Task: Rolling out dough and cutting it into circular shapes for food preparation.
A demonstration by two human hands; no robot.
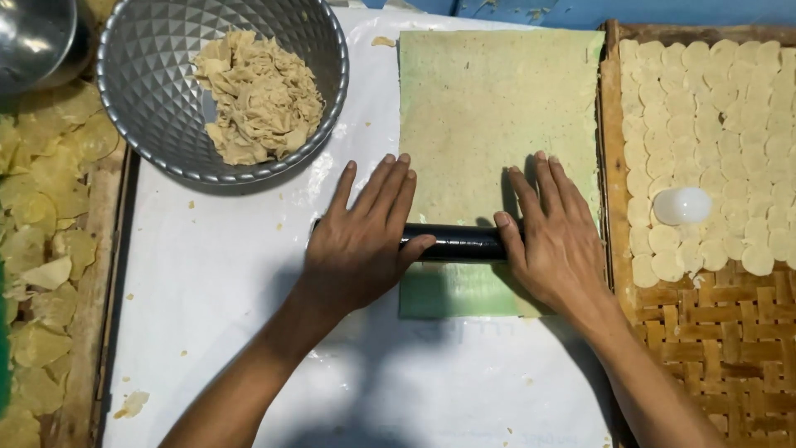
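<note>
While both hands are pressing flat on it, the black rolling pin [454,242] is lying crosswise over the near part of a thin, pale green sheet of dough [489,116] spread on the white-covered bench [224,290]. The left hand [361,241] is resting palm-down over the pin's left end, fingers stretched forward and slightly spread, thumb lying along the top of the pin; its grip is wide, not wrapping the pin. The right hand [554,236] is covering the pin's right end in the same way, fingers extended onto the dough beyond, thumb touching the pin, grip likewise wide. Only the middle stretch of the pin is showing between the two hands, and a short strip of dough is lying on the near side of it. To the far left of the left hand, a faceted metal bowl [149,91] is holding a heap of dough scraps [259,95]. Just beside the right hand, a woven bamboo tray [721,332] is carrying rows of small round dough discs [713,108], with a white round cutter [681,205] sitting on them. At the left edge, another tray [87,274] is holding yellowish discs [46,207].
</note>
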